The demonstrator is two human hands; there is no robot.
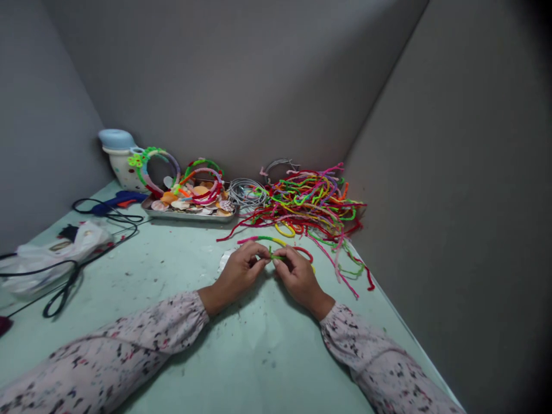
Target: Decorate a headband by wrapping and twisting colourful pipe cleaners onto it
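Both hands meet over the middle of the table, fingertips close together. A short green pipe cleaner [276,257] runs between them, its small upper end bent upward. My left hand [244,267] pinches it from the left, and my right hand [297,276] pinches it from the right. Just behind the fingers lies a curved strip wound in pink, green and yellow pipe cleaner [261,238], partly hidden by the hands. A red loop [305,253] shows beyond my right hand. Some crinkled, shiny pale material [224,260] lies beside my left hand.
A metal tray [190,216] of shells holds colourful wrapped hoops [206,172]. Right of it are coiled grey wire [248,192] and a tangled pipe-cleaner heap [314,195]. At left are a cup [123,164], a blue tool [121,199], black cable [77,267] and a plastic bag [60,259].
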